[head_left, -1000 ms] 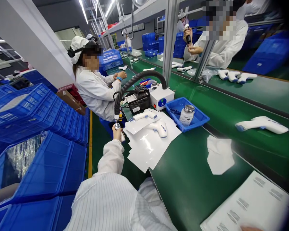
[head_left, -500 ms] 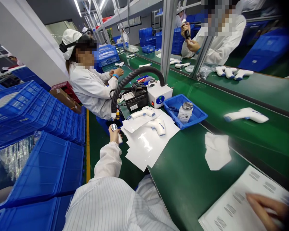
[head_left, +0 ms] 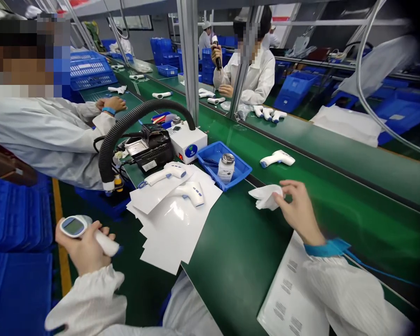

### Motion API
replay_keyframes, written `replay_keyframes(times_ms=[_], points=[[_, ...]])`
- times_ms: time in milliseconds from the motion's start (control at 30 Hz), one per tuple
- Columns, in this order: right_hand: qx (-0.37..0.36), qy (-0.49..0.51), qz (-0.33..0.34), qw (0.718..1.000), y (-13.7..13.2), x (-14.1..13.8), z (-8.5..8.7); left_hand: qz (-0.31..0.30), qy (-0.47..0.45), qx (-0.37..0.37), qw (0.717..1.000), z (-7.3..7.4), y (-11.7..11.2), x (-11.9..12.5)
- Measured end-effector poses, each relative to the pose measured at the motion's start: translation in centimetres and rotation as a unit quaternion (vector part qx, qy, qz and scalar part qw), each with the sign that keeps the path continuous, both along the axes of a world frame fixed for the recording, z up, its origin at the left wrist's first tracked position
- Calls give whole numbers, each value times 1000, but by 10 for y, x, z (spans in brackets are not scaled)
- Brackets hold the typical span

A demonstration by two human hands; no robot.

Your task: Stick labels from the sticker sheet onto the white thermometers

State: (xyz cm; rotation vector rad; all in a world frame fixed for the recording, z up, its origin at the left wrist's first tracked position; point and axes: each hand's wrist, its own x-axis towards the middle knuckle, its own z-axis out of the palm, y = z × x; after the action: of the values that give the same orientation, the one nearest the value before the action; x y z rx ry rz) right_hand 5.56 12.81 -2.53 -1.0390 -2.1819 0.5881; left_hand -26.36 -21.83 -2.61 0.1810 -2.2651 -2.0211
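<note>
My left hand [head_left: 87, 247] is wrapped round a white infrared thermometer [head_left: 107, 242], whose grey screen faces me, off the left edge of the bench. Over the right part of the bench, my right hand [head_left: 297, 207] pinches a white wipe [head_left: 264, 197] between thumb and fingers. A blue wrist strap [head_left: 325, 248] circles my right wrist. Below that hand lies a stack of printed sheets [head_left: 287, 289], partly hidden by my sleeve. Two more thermometers, one a white thermometer with blue buttons [head_left: 194, 193], rest on white papers [head_left: 175, 233] between my hands.
A blue tray [head_left: 243, 170] holds a white bottle with a metal lid [head_left: 227, 168]. Behind the papers stand a white box [head_left: 187, 140] and a black ribbed hose [head_left: 107, 149]. Another thermometer [head_left: 278, 158] lies on the green belt. A co-worker [head_left: 45, 130] sits at left.
My right hand has moved from the printed sheets to the wipe and picked it up. My left hand still holds the thermometer, now nearer to me. The view has turned right.
</note>
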Motion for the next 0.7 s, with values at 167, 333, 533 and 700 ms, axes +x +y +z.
replay_keyframes(times_ms=[167,333,533,700], points=[[18,75,67,995,17,-64,49,-123,-30,140,982,47,40,54],[108,-67,115,985,28,-131,58,-315,-110,160,929,64,84,96],[228,-184,91,952,6,-139,49,-447,-187,159,860,60,110,112],[216,-221,135,941,11,-133,52,-490,-207,148,834,60,120,113]])
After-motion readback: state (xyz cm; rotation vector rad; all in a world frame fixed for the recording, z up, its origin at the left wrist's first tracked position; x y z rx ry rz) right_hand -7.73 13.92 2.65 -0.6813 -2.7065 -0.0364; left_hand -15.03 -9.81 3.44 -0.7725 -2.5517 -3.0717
